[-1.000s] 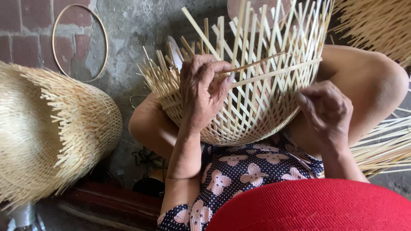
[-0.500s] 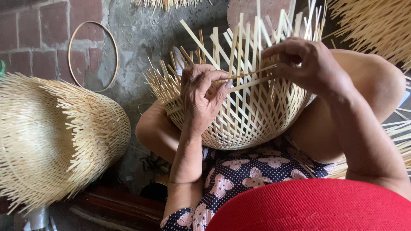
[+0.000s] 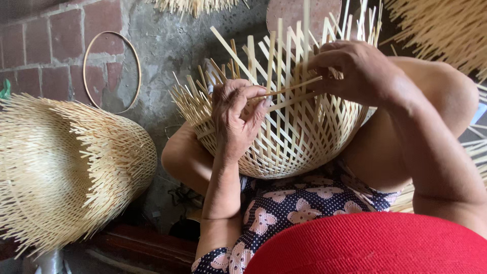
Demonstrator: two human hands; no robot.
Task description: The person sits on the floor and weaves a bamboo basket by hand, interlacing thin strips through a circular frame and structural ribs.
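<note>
The right hand (image 3: 355, 68) has stayed up on the sticks, pinching a thin strip (image 3: 291, 90). The left hand (image 3: 236, 116) pinches its other end. The half-made basket (image 3: 284, 137) sits between the knees. A finished basket (image 3: 66, 167) lies farther left.

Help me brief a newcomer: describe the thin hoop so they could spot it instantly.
Start at the brick wall at upper left. Leaning on it, above the big bristly basket, is the hoop. It alone is a bare, empty ring with no woven strips.
</note>
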